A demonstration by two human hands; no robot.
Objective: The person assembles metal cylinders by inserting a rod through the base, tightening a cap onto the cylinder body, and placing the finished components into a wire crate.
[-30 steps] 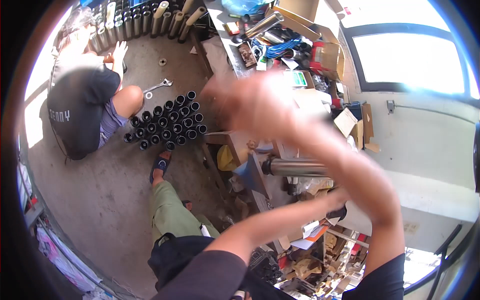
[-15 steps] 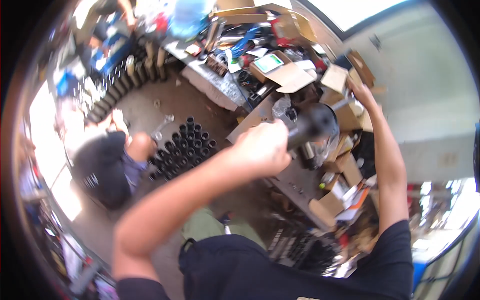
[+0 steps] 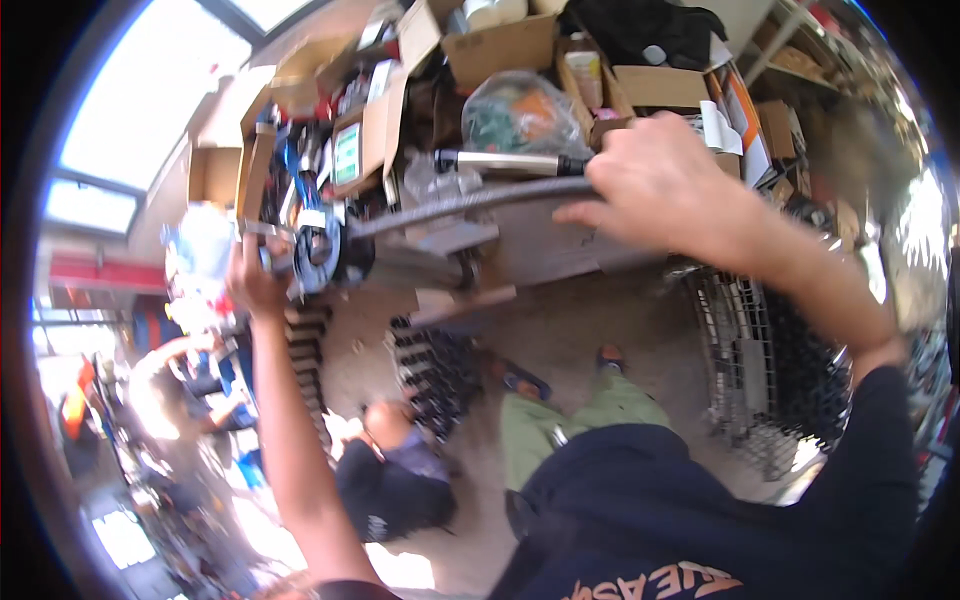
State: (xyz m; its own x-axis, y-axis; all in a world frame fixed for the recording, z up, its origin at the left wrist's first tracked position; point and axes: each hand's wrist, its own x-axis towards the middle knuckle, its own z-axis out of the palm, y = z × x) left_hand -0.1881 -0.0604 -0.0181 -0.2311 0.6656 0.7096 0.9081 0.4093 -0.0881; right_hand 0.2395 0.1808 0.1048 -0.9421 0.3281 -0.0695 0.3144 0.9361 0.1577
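My right hand (image 3: 655, 185) is closed over one end of a long dark grey rod (image 3: 470, 203), its thumb stretched along the underside. The rod slants left across the bench and is smeared by motion. Its far end reaches a round black and blue-grey part (image 3: 318, 255) with a ring shape. Beside that part, my left hand (image 3: 260, 283) has its fingers bent, with a small metal piece (image 3: 268, 230) at the fingertips. What the left hand grips is partly hidden. Just beyond the rod lies a black and silver tube (image 3: 510, 162).
Cardboard boxes (image 3: 500, 55) and a clear plastic bag (image 3: 525, 120) crowd the bench. Below on the floor, a person in a dark cap (image 3: 385, 490) crouches near rows of black tubes (image 3: 435, 375). A wire crate (image 3: 735, 340) stands at the right.
My view has turned to the right along the bench. My left hand has moved from a black cylinder to the round part; my right hand now grips the rod's near end.
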